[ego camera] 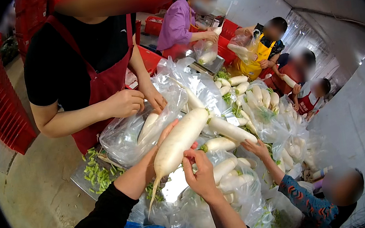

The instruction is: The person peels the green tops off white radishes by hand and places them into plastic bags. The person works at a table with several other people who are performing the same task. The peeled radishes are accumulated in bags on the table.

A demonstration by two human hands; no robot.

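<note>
A large white daikon radish [179, 141] with a thin root tail lies across my left hand [168, 131], which supports it from beneath and is partly hidden by it. Close to the radish's right side is my right hand [199, 171], its fingers curled and thumb near the index finger; whether it pinches something small is unclear. Beyond the held radish, another daikon [232, 129] is touched at its far end by a co-worker's hand. A clear plastic bag with radishes [233, 179] lies just right of my right hand.
Opposite me a person in a red apron handles a clear plastic bag [121, 142]. Cut green stems [99, 170] lie on the metal table's corner [82, 177]. Several co-workers stand around the radish pile [262, 97]. Red crates [4, 108] are stacked at the left.
</note>
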